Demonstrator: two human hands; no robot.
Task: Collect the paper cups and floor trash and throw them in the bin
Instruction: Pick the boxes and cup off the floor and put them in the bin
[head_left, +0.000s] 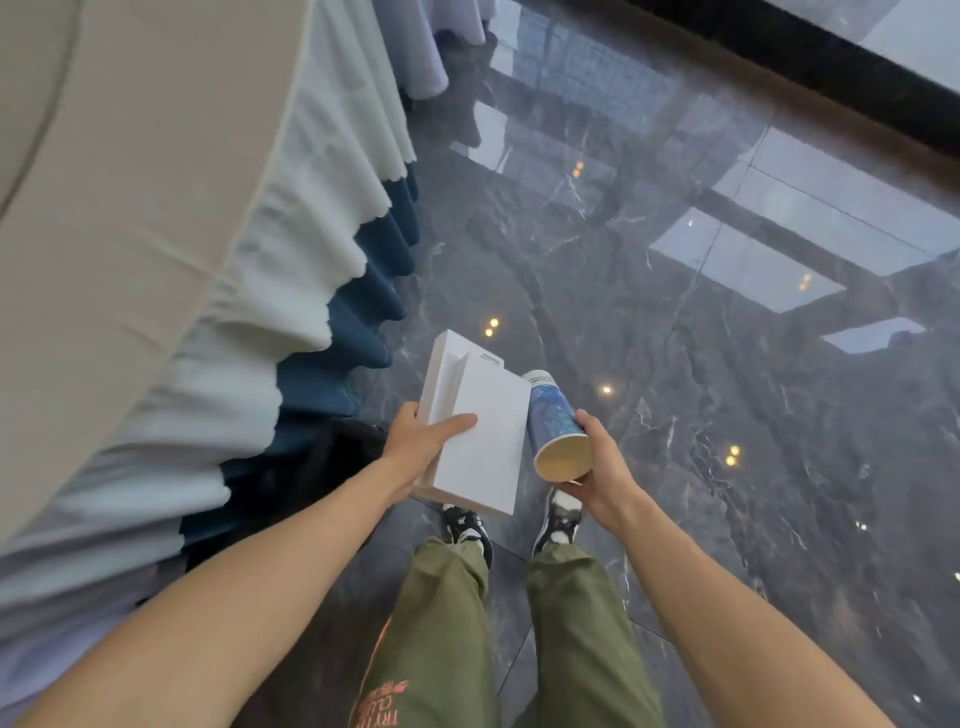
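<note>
My left hand (418, 447) grips white flat cardboard boxes (480, 415), two stacked pieces, thumb on top. My right hand (602, 467) holds a blue patterned paper cup (553, 421) lying sideways, its open mouth facing me; it looks like stacked cups. Both hands are held in front of my waist, above my shoes and green trousers. No bin is in view.
A round table with a beige top (104, 182) and pale cloth over a blue skirt (363, 291) fills the left. A dark object (337, 457) sits under its edge. Glossy dark marble floor (675, 364) stretches ahead and right. A black wall base (831, 67) runs along the top right.
</note>
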